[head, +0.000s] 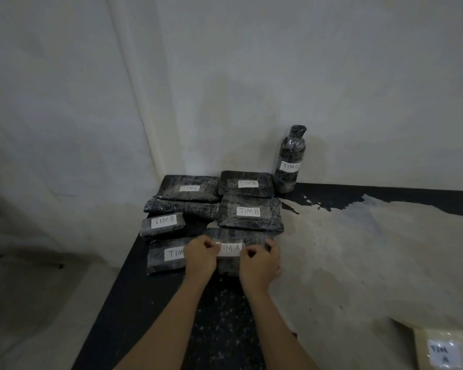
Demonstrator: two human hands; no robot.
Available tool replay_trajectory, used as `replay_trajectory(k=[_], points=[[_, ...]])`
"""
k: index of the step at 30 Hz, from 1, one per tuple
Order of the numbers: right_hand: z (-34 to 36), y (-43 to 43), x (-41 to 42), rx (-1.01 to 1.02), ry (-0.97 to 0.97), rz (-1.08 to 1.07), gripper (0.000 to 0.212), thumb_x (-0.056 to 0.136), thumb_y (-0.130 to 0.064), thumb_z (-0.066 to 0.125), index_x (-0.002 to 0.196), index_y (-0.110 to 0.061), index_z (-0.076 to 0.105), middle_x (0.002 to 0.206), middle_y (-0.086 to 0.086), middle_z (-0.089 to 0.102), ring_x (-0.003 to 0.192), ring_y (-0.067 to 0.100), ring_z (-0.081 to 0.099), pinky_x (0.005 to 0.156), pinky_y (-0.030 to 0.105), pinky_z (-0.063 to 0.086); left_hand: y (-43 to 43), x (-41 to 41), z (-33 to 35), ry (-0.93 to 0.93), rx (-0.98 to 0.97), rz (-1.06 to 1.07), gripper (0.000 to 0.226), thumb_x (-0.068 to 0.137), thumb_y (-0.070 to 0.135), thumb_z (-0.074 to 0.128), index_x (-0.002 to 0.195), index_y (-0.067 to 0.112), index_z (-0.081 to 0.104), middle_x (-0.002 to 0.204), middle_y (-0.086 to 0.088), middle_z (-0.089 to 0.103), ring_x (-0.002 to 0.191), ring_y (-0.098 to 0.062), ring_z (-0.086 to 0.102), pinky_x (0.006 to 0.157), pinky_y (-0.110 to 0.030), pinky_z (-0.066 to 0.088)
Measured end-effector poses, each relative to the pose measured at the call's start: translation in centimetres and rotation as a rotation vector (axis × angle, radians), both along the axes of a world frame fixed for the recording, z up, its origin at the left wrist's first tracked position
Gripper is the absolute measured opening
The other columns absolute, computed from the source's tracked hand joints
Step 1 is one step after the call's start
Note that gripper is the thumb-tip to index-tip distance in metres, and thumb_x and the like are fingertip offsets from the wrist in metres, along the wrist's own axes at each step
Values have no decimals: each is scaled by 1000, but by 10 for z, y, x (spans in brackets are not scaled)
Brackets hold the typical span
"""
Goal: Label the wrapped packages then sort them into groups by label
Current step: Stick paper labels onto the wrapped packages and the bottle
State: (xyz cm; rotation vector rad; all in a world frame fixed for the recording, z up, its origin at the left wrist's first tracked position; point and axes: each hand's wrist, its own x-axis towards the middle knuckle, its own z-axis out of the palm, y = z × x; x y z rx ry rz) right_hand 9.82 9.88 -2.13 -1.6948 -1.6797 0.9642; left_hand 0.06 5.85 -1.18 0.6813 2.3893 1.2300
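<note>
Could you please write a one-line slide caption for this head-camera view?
Both hands press a "TIM A" label onto a wrapped package among other labelled packages.

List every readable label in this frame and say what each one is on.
"TIM C": upright wrapped bottle.
"TIM B": rear flat package.
"TIM B": middle package.
"TIM B": small left package.
"TIM A": package under both hands.
"TIM A": pale sheet.
"TIM…", cut off: front-left package.
Blurred, perhaps "TIM C": back-left package.

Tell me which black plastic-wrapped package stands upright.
The bottle-shaped black wrapped package labelled TIM C, by the wall; every other package lies flat.
</note>
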Motion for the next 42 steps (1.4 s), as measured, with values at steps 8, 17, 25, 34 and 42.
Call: replay_trajectory(k=[8, 17, 25, 34, 42], points=[[-6, 3, -3, -9, 77, -110, 11, 81, -19, 68, 78, -9, 65, 135, 3, 42, 127, 22, 40, 107, 41, 26, -10, 6, -14, 381, -128, 20, 23, 82, 31, 67, 76, 13, 53, 80, 2, 52, 90, -20, 43, 75, -31, 35], [-10, 0, -10, 71, 0, -180, 53, 76, -37, 71, 114, -8, 47, 125, 12, 41, 110, 30, 46, 97, 42, 36, -13, -3, -17, 140, 46, 81, 17, 89, 19, 59, 82, 7, 50, 89, -12, 54, 87, -29, 53, 69, -29, 35], [-12, 15, -25, -70, -263, -202, 81, 78, -58, 61, 133, -7, 30, 132, 17, 39, 118, 33, 41, 98, 42, 34, -2, -3, -25, 84, -191, 13, 60, 88, 42, 57, 129, -1, 47, 136, -22, 42, 127, -37, 32, 108, -44, 25], [-15, 25, -15, -28, -351, -137, 51, 94, -44, 46, 124, -3, 38, 127, 16, 41, 112, 33, 44, 90, 42, 40, 1, -3, -29, 252, -346, 16, 40, 102, 27, 26, 123, 8, 54, 130, -13, 52, 121, -29, 42, 96, -33, 27], [-23, 10, -6, 88, -337, -3, 91, 81, -65, 51, 140, -1, 27, 133, 15, 37, 118, 30, 38, 98, 39, 34, -6, -4, -29, 162, -285, -51, 72, 79, 62, 56, 123, 4, 52, 137, -15, 40, 127, -34, 29, 104, -44, 31]])
